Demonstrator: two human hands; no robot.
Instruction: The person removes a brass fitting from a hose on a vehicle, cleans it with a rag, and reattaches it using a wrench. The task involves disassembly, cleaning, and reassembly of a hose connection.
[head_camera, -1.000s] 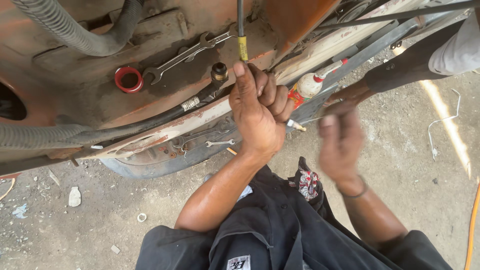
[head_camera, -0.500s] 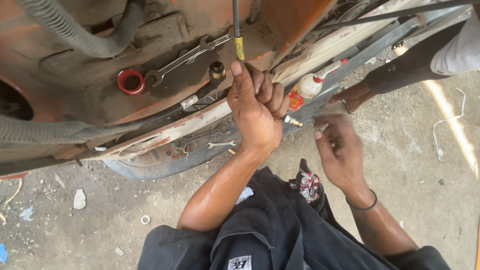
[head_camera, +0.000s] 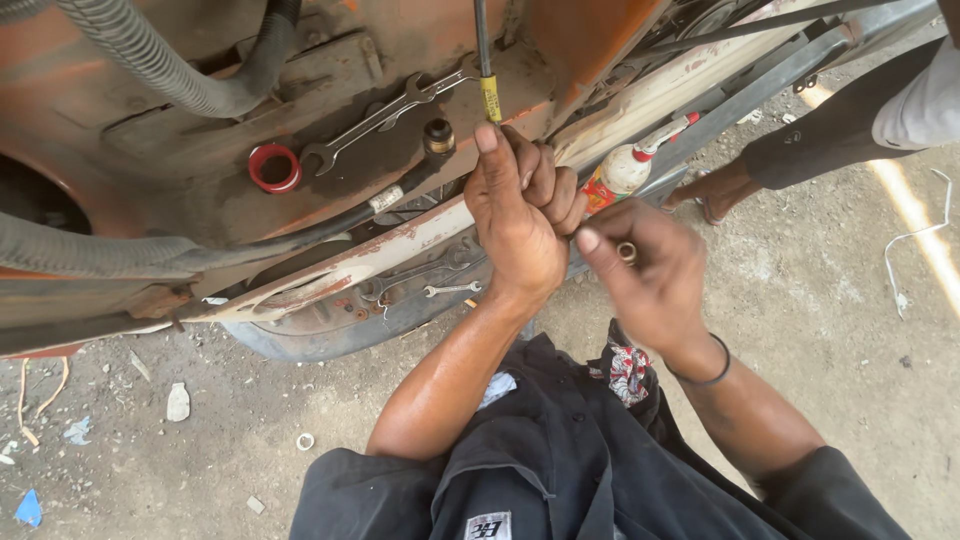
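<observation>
My left hand (head_camera: 520, 215) is closed in a fist against the rusty orange vehicle body (head_camera: 200, 215). Its thumb points up along a thin black cable with a yellow band (head_camera: 489, 97), and the cable's lower end is hidden inside the fist. My right hand (head_camera: 650, 275), with a black band on the wrist, sits just right of the left hand and touches its knuckles. It pinches a small metal ring (head_camera: 627, 250) between thumb and fingers.
On the body panel lie a long spanner (head_camera: 385, 110), a red cap (head_camera: 274, 167) and a black fitting (head_camera: 438, 135). A grey corrugated hose (head_camera: 150, 60) runs above. A white bottle with a red nozzle (head_camera: 632, 165) and another person's foot (head_camera: 715, 190) are to the right.
My right hand has come up and left from a blurred spot lower down to meet the left hand, now showing the small ring. The left hand has kept its grip.
</observation>
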